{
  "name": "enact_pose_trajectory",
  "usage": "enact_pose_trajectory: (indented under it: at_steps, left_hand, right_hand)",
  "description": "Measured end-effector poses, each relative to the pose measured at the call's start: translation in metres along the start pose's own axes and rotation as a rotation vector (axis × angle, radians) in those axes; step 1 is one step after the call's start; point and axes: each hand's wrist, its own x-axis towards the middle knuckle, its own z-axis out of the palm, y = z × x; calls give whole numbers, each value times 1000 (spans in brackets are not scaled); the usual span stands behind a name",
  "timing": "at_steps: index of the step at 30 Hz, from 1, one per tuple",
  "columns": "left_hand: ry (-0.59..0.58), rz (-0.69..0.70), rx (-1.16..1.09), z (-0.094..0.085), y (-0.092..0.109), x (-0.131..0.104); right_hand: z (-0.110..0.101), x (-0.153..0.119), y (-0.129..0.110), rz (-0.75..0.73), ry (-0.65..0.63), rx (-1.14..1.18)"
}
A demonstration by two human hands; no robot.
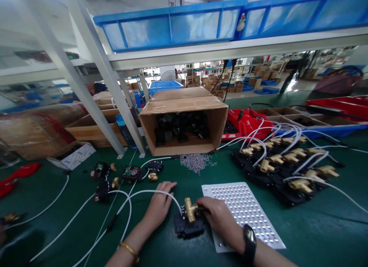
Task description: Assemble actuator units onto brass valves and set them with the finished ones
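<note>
A motorized valve, with a brass tee body [189, 210] on a black housing [188, 225], lies on the green table in front of me. A white cable [155, 191] runs from it to the left. My right hand [220, 217] has its fingers closed at the right end of the brass tee; the fingertips are partly hidden. My left hand [160, 203] rests on the table left of the valve, fingers stretched out, holding nothing. Under my right hand lies a white sheet [244, 205] with rows of round silver dots.
A pile of small screws [195, 162] lies before a cardboard box [184, 102] of black parts. Several finished-looking brass valves [276, 159] stand at right. Opened units with circuit boards [131, 172] lie at left. A metal post [106, 79] and blue bins [172, 27] frame the bench.
</note>
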Motion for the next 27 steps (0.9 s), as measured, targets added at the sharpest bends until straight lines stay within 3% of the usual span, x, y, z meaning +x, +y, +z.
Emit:
enact_pose_trajectory:
  at_steps: [2,6,9,11,15,18,21,24,27]
  left_hand:
    - [15,18,42,8,-1,26]
    - [36,36,67,26,5,77]
    - [33,31,68,38,8,99]
    - [25,8,64,45,8,106]
    - [14,-53,31,54,4,112]
    - [20,-78,-39,54,3,112]
    - [50,-126,-156,49,3,107]
    - [100,-226,-317,40,0,92]
    - [137,-373,-500,27,-1,62]
  right_hand:
    - [0,-4,2,-47,-2,12]
    - [-14,-2,-1,88,-94,239]
    - [-27,1,-5,119,-230,283]
    - [-28,1,-6,76,-223,261]
    - [-12,-6,-5,74,-54,169]
    - [-9,-5,0,34,-93,82]
    - [-33,13,20,92,-38,-73]
    - [-69,45,56,301,212,-283]
    - [-91,75,90,361,206,-368]
